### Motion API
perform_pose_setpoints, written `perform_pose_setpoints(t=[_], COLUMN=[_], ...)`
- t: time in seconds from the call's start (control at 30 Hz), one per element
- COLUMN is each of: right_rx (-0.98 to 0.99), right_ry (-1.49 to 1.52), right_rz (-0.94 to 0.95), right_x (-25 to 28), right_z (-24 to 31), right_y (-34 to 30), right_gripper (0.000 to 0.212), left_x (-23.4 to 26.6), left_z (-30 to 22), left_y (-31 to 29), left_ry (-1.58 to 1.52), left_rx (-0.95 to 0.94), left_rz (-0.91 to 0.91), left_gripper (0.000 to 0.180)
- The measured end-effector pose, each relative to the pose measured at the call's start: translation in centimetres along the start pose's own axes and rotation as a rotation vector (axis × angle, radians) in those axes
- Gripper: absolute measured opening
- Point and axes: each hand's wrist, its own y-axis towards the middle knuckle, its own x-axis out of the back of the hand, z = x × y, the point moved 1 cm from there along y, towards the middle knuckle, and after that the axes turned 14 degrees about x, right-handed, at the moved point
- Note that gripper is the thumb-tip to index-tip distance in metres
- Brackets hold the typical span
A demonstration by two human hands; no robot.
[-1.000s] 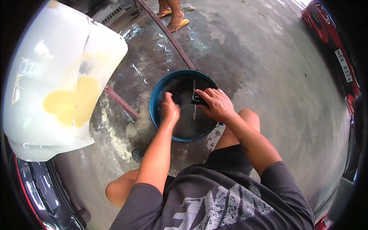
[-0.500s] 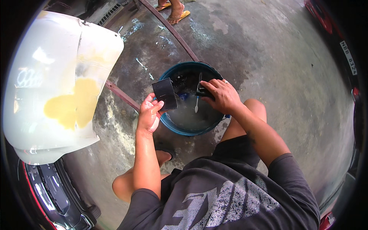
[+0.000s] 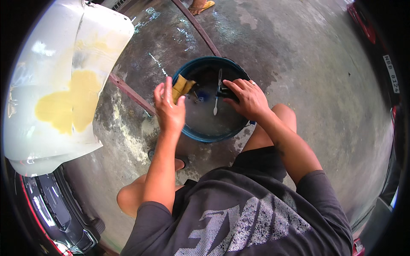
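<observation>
I squat over a blue bucket [image 3: 204, 135] holding murky water. My left hand [image 3: 168, 109] is at the bucket's left rim and pinches a folded sheet of sandpaper [image 3: 181, 86], its tan side showing. My right hand [image 3: 247, 99] reaches over the bucket's right side, fingers curled on a small dark block [image 3: 223, 91] just above the water. A thin pale streak [image 3: 217, 96] shows in the middle of the bucket; I cannot tell whether it is a tool or a glint.
A white car body panel with a yellow filler patch [image 3: 64, 102] leans at the left. A rusty metal bar [image 3: 130, 93] lies on the wet concrete floor beside it. Another person's sandalled foot [image 3: 200, 5] stands at the top. A dark bumper [image 3: 51, 209] is at lower left.
My left hand came up out of the water with a dark sheet, and now holds it folded, tan side out, at the bucket's left rim. My right hand stayed over the bucket.
</observation>
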Motion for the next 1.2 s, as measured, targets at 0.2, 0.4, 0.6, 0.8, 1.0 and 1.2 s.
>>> perform_pose_setpoints(t=[0.2, 0.4, 0.6, 0.8, 1.0, 1.2], right_rx=[0.029, 0.027, 0.011, 0.005, 0.022, -0.003], right_ry=[-0.035, 0.008, 0.012, 0.017, 0.028, -0.005], right_rz=[-0.069, -0.056, -0.06, -0.082, -0.063, -0.082], right_x=[-0.2, -0.2, -1.0, -1.0, -0.7, -0.5], right_z=[-0.2, -0.2, -0.2, -0.4, -0.6, -0.8], right_y=[-0.3, 0.8, 0.5, 0.2, 0.4, -0.6], right_gripper=[0.06, 0.061, 0.061, 0.062, 0.062, 0.062], left_x=[-5.9, -18.8, -25.2, -26.9, -24.5, -11.3], left_z=[0.8, 8.9, 12.1, 12.1, 12.7, 3.4], left_y=[-5.2, -3.4, -4.0, -6.0, -6.4, 0.8], left_ry=[0.596, 0.981, 0.782, 0.763, 0.795, 0.441], left_rx=[-0.006, -0.521, -0.191, -0.105, -0.088, 0.068], left_rz=[1.254, 1.725, 1.392, 1.32, 1.382, 1.482], left_gripper=[0.033, 0.043, 0.044, 0.045, 0.047, 0.047])
